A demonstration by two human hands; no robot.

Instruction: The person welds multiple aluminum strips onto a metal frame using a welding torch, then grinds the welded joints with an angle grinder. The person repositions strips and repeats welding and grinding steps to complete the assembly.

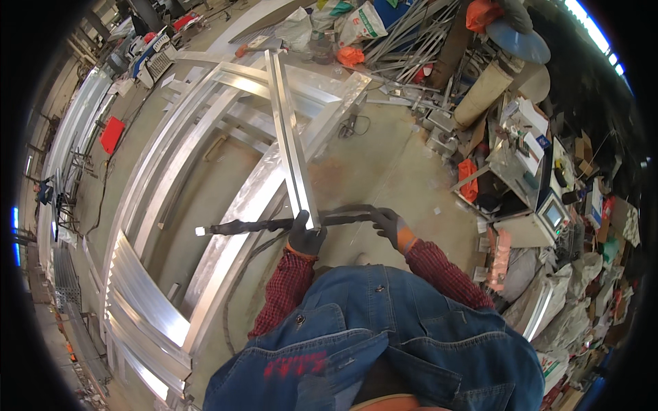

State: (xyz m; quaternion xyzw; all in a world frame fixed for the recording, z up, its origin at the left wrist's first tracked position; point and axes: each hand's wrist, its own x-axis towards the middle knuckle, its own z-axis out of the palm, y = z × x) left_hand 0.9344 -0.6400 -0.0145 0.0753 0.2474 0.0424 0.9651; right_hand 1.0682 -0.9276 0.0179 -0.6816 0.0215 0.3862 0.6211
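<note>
The person is standing over a workshop floor and holding a long aluminium profile by its near end. The left hand, in a dark glove, is closing round that end from below, fingers wrapped tight, so the bar is running away from the body and its far end is reaching out over the curved metal frames lying on the floor. Gripping at the very end is leaving the whole length free to swing and be aimed, though it is also putting the bar's weight on one wrist.

The right hand, also gloved, is clasping a dark hose-like tool that is crossing in front of the body, just under the profile's near end, with a bright tip showing at its left. Its fingers are curling shut around the right part of this tool; how firmly I cannot tell. Holding it crosswise is keeping it close to the bar's end, where the two are meeting or nearly meeting; whether they are touching is not clear.

To the right, a cluttered desk is carrying boxes and a small machine with a screen. Sacks and loose metal rods are piling up beyond the frames
</note>
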